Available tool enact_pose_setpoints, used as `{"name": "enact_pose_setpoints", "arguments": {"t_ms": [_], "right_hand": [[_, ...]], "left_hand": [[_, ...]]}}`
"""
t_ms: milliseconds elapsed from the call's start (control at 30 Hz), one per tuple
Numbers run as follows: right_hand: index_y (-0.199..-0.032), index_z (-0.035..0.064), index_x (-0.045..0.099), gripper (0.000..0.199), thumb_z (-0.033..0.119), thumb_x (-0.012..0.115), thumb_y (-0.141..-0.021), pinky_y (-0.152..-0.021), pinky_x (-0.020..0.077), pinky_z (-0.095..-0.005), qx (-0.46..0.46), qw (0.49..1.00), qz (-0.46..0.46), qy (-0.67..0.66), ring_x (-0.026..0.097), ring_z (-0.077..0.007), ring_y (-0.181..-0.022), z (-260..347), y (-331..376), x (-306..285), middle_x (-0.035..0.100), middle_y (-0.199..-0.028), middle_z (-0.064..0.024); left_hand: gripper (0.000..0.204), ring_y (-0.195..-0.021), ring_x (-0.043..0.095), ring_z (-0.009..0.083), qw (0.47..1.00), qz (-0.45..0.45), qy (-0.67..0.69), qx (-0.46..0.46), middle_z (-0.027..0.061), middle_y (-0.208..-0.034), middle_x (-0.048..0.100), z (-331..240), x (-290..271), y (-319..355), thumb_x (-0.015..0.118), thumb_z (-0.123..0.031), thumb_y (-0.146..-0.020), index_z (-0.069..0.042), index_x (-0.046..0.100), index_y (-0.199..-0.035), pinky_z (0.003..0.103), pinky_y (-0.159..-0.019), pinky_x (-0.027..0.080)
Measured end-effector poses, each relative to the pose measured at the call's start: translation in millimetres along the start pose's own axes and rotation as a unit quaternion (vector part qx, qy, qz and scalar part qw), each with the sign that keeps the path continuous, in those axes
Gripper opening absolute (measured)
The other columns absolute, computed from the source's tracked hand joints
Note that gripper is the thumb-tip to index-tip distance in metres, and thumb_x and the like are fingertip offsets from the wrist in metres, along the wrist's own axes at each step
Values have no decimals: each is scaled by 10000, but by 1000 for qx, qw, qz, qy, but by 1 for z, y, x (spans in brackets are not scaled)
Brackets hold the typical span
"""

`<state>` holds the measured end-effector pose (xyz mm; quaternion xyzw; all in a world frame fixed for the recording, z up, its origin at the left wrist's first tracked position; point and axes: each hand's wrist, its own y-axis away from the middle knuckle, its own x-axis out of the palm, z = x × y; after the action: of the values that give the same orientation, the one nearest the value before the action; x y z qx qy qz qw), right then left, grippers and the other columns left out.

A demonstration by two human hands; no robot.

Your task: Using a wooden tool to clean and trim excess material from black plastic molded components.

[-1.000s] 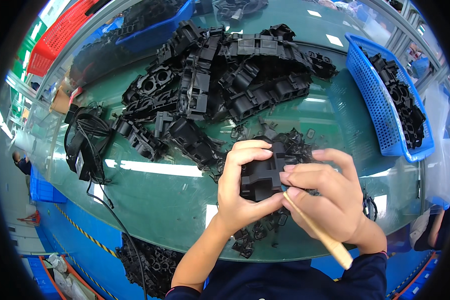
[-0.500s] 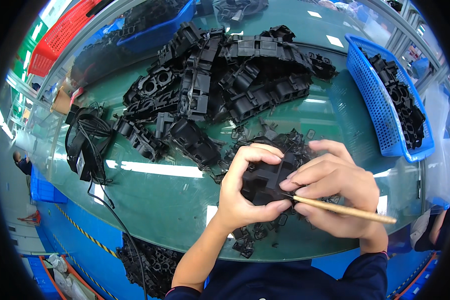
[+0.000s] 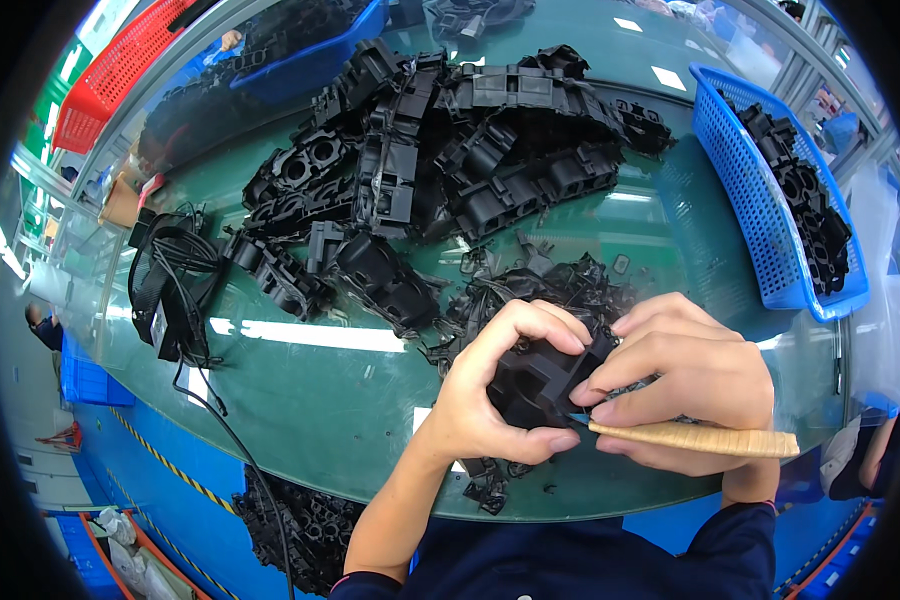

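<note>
My left hand (image 3: 475, 390) is closed around a black molded plastic part (image 3: 540, 380), thumb below and fingers over its top. My right hand (image 3: 685, 385) grips a trimming knife (image 3: 690, 437) with a tan wrapped handle. Its small blade touches or lies right at the part's right edge, while the right fingertips rest near that edge too. Behind both hands spreads a heap of black plastic scraps (image 3: 560, 285), partly hidden by them. A few more scraps (image 3: 487, 488) lie by the table's near edge.
Many similar black plastic parts (image 3: 385, 180) are piled on the green table (image 3: 320, 400). A blue basket (image 3: 760, 220) with black parts stands at the right. A black cable bundle (image 3: 180, 265) sits at the left, its cord hanging over the edge. Another blue bin (image 3: 310, 62) stands at the back.
Both hands and the black part have shifted slightly toward me. The knife handle has dropped a little, and its blade shows more clearly at the part's edge.
</note>
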<state>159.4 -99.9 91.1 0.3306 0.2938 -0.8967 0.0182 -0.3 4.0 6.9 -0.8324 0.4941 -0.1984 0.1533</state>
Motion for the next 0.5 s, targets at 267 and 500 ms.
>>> {"name": "enact_pose_setpoints", "arguments": {"t_ms": [267, 500], "right_hand": [[-745, 48, 617, 162, 84, 723, -628, -737, 484, -338, -32, 999, 17, 29, 598, -193, -728, -1, 1, 5, 621, -814, -50], [-829, 58, 626, 209, 57, 729, -647, -697, 524, -364, -122, 983, -57, 126, 639, -227, -752, -3, -2, 14, 653, -852, -114]], "left_hand": [[532, -973, 517, 192, 999, 30, 6, -28, 112, -1024, 529, 0, 3, 1, 761, -94, -580, -24, 486, -1030, 322, -880, 392], [529, -981, 515, 183, 998, -2, 42, -51, 104, -1030, 531, 3, 2, 1, 736, -143, -594, -26, 479, -1040, 314, -884, 390]]}}
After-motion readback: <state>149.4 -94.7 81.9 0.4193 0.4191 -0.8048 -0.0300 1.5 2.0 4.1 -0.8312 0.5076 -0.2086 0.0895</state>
